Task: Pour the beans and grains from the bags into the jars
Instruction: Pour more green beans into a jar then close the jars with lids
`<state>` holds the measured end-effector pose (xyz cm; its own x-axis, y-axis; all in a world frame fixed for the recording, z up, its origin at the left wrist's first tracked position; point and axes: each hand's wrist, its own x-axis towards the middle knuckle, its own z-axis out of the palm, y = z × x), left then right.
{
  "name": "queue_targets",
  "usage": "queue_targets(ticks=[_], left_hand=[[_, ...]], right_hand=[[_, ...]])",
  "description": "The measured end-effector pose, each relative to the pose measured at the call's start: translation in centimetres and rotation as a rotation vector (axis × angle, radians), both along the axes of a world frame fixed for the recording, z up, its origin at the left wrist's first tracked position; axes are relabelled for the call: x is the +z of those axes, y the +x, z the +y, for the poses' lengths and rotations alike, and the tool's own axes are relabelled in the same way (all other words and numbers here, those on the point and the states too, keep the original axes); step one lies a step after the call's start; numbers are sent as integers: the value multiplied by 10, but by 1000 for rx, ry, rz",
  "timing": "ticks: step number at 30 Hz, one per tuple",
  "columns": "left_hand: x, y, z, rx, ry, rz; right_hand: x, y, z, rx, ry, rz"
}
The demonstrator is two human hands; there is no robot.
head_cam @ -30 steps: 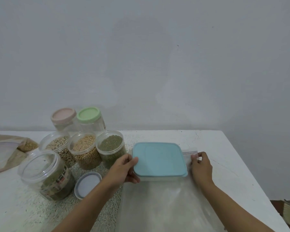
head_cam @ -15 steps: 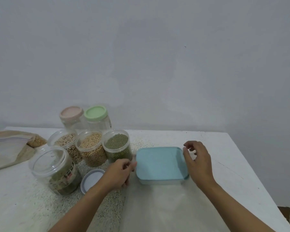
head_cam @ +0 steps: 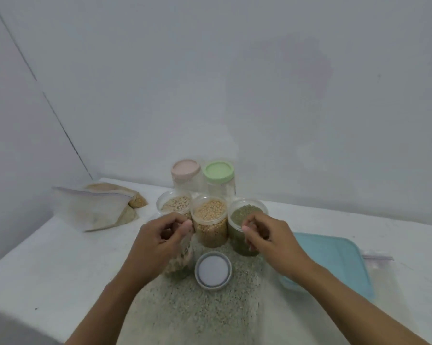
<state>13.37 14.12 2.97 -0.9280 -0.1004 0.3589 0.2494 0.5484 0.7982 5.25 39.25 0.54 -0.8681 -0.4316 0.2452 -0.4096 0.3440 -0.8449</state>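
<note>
Three open jars stand in a row: pale beans [head_cam: 174, 206], yellow beans [head_cam: 210, 221] and green beans [head_cam: 245, 216]. A bigger clear jar [head_cam: 180, 261] stands in front of the pale one, mostly hidden under my left hand [head_cam: 160, 242]. That hand hovers over it with its fingers loosely curled and nothing in them. My right hand [head_cam: 267, 239] is beside the green-bean jar, thumb near its wall, also holding nothing. Crumpled bags [head_cam: 98, 207] with some grain lie at the far left.
Two closed jars with a pink lid [head_cam: 186, 168] and a green lid [head_cam: 218, 170] stand at the back. A loose grey lid [head_cam: 213, 268] lies among spilled grains [head_cam: 197, 310]. A blue-lidded box [head_cam: 334, 257] sits on a clear zip bag [head_cam: 378, 258] at the right.
Both hands have left the blue box and zip bag and moved left to the jars. My view has swung left, so the box now lies at the right.
</note>
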Motion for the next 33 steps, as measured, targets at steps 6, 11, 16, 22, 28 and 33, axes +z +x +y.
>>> queue_targets(ticks=[6, 11, 16, 22, 28, 33], left_hand=[[-3, -1, -55, 90, 28, 27], [-15, -22, -93, 107, -6, 8], [-25, -39, -115, -20, 28, -100], [-34, -51, -113, -244, 174, -360], [-40, -53, -112, -315, 253, -396], [-51, -54, -112, -342, 236, -438]], right_hand=[[-16, -2, -80, 202, 497, 107], [-34, -3, -123, 201, 990, 34], [-43, -1, -144, 132, 1183, -85], [-42, -1, -148, 7, 1207, -100], [-35, 2, -150, -110, 1014, -62], [-9, 2, -150, -238, 659, -58]])
